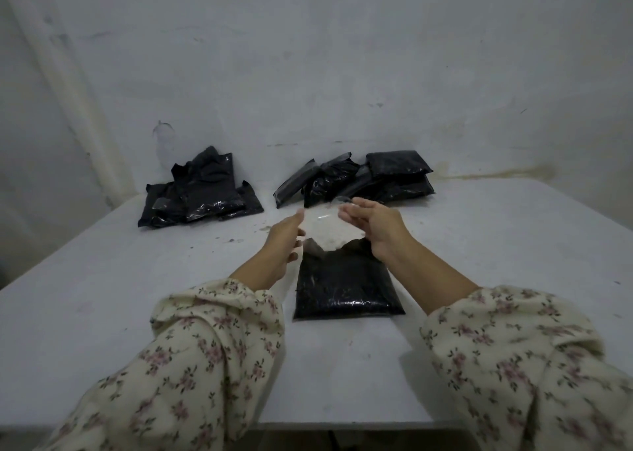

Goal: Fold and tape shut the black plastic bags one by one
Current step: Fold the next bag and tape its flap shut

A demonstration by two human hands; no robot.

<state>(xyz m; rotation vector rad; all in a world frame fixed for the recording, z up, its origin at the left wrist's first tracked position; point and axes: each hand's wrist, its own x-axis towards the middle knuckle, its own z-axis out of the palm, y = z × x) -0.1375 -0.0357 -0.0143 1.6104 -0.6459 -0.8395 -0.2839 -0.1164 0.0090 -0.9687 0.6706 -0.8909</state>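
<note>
So the bag [346, 289] is lying flat on the desk [102, 313], pretty much dead centre of the frame, stuffed with something dark and grainy. Its clear top flap [325, 228] is lifted up off the desk, right between the two hands.

The left grip [284, 241] has its fingers mostly straight and a bit spread, running along the flap's left edge. Looks like it's touching the flap, not curled round it. The right grip [373, 224] is at the flap's upper right corner with the fingers loosely bent. It's blurry there, so I can't tell if it's actually pinching the plastic or just resting against it.

Both arms come in from the bottom corners in floral sleeves [205, 348].

Further up, against the wall [308, 56], there are two heaps of black bags. The left pile [202, 190] sits centre left and the right pile [370, 180] just right of centre, both apart from the bag. A few dark crumbs [236, 240] lie on the desk left of the left grip.
</note>
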